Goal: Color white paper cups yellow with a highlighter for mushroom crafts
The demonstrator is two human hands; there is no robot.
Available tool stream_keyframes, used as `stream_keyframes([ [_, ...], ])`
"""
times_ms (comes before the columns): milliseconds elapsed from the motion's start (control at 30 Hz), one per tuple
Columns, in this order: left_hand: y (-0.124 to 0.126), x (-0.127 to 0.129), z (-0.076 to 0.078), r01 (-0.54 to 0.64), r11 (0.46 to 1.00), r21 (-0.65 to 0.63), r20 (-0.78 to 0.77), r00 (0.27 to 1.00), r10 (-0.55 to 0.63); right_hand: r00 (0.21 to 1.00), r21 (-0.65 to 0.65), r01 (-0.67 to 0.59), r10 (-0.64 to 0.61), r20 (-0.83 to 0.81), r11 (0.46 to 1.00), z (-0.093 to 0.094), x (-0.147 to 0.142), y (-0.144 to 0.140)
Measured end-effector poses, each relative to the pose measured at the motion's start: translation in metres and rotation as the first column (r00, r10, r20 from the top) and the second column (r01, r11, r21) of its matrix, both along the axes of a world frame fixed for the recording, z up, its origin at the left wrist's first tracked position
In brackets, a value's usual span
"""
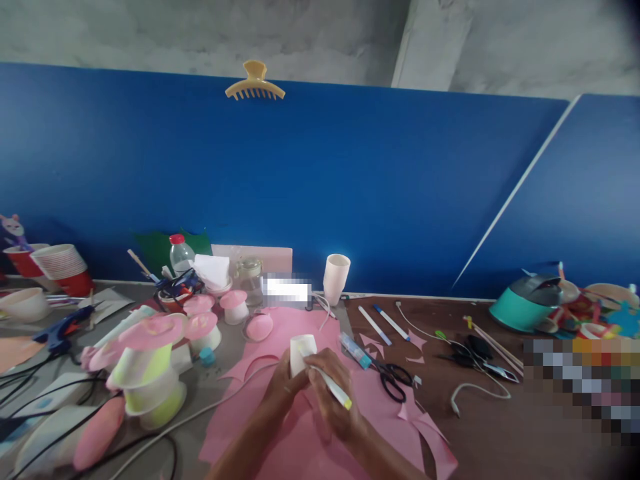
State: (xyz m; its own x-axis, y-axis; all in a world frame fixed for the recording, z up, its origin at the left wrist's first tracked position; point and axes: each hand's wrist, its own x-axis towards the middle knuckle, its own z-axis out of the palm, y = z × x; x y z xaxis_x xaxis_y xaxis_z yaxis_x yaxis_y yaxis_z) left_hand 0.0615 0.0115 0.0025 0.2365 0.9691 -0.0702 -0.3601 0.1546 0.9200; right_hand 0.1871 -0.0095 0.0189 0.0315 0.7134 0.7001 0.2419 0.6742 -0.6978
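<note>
Marking a paper cup over pink paper

Left hand [280,390] wraps the cup [303,352], steadying it; right hand [335,400] pinches what looks like a marker [333,387] against it, scissors [395,381] just right.

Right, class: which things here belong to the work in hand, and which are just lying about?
In use:
left hand steadying white paper cup
right hand holding marker
pink paper sheet beneath

Lying about:
black scissors
glue gun
teal pot
hair claw
</note>
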Motion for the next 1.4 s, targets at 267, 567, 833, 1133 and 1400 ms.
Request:
stream_keyframes([
  [267, 0.0013, -0.0005, -0.001, -0.002, 1.0, 0.018, -0.007, 1.0, 0.002, 1.0, 0.023, -0.001, 0.0, 0.003, 1.0, 0.0014, -0.0011, -0.0003],
  [567, -0.001, -0.0006, 0.0013, 0.008, 1.0, 0.008, -0.001, 1.0, -0.008, 1.0, 0.049, 0.009, -0.008, -0.02, 0.999, 0.0052, -0.0011, 0.0003],
  [833, -0.0029, -0.0012, 0.0025, 0.038, 0.998, 0.044, 0.102, 0.994, -0.043, 0.994, -0.036, 0.035, -0.038, -0.098, 0.999, 0.0022, -0.0004, 0.001],
  [1133, -0.0025, -0.0022, -0.0001, 0.047, 0.998, 0.049, 0.105, 0.993, -0.052, 0.994, -0.027, 0.034, -0.036, -0.102, 0.999, -0.0016, 0.0013, 0.001],
  [1400, -0.0013, -0.0025, -0.0023, 0.035, 0.999, 0.029, 0.052, 0.998, -0.036, 0.997, 0.006, 0.01, -0.01, -0.079, 1.0, -0.0005, 0.0004, 0.0017],
])
